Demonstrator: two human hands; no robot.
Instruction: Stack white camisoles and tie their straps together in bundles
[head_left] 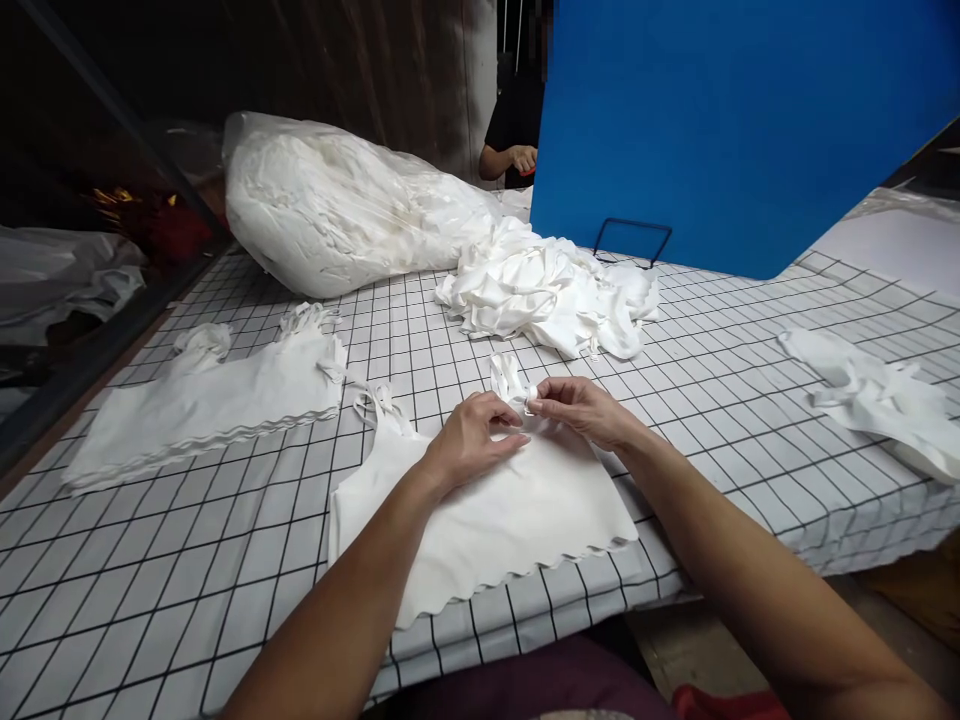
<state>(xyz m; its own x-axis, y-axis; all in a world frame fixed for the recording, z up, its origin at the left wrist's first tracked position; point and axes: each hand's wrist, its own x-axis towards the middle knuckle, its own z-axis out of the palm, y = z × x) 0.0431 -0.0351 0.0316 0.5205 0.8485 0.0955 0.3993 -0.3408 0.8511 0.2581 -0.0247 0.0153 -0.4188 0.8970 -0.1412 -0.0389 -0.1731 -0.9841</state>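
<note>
A white camisole (pixel 517 520) with a wavy hem lies flat in front of me on the checked cloth. Its straps are bunched at the top, one bundle (pixel 386 408) on the left and another near my hands. My right hand (pixel 581 408) is closed, thumb and forefinger pinching a strap (pixel 532 397) at the garment's upper right. Just left of it, my left hand (pixel 476 438) rests on the camisole with its thumb and forefinger apart. Its forefinger comes close to the strap; whether it touches the strap I cannot tell.
A stack of white camisoles (pixel 217 405) lies at left. Behind are a loose white garment heap (pixel 540 285) and a big clear bag (pixel 337 205) of white cloth. A blue board (pixel 720 130) stands at back right. Another white garment (pixel 885 395) lies right. A person's hand (pixel 523 158) shows beyond.
</note>
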